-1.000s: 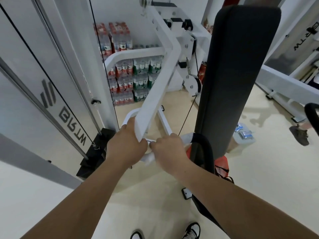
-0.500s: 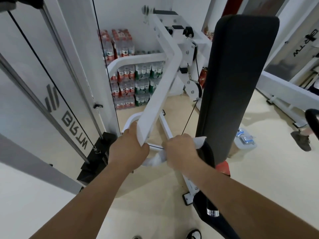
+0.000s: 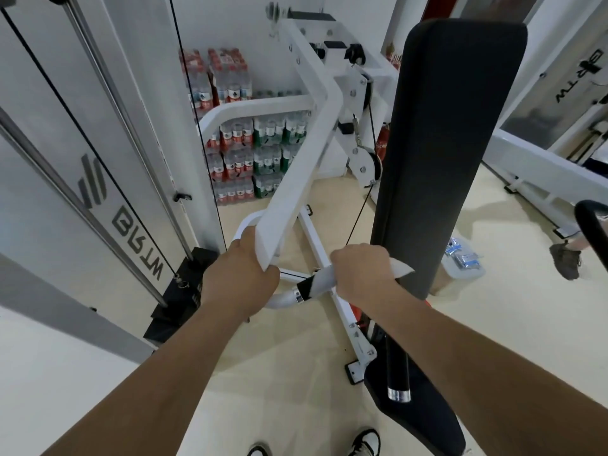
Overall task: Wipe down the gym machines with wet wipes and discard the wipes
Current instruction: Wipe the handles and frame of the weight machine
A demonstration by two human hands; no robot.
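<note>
The bar's (image 3: 296,179) near end is gripped by the left hand (image 3: 241,281); just to the right, a wipe (image 3: 324,281) is held on the handle (image 3: 304,289) by the right hand (image 3: 362,274). The pad (image 3: 450,153) is set further right, and bottle packs (image 3: 250,156) are stacked far behind the bar.

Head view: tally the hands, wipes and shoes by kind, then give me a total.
Hands: 2, left hand gripping the bar, right hand gripping the wipe
Wipes: 1
Shoes: 3, bottom pair, far-right shoe
Total: 6
</note>
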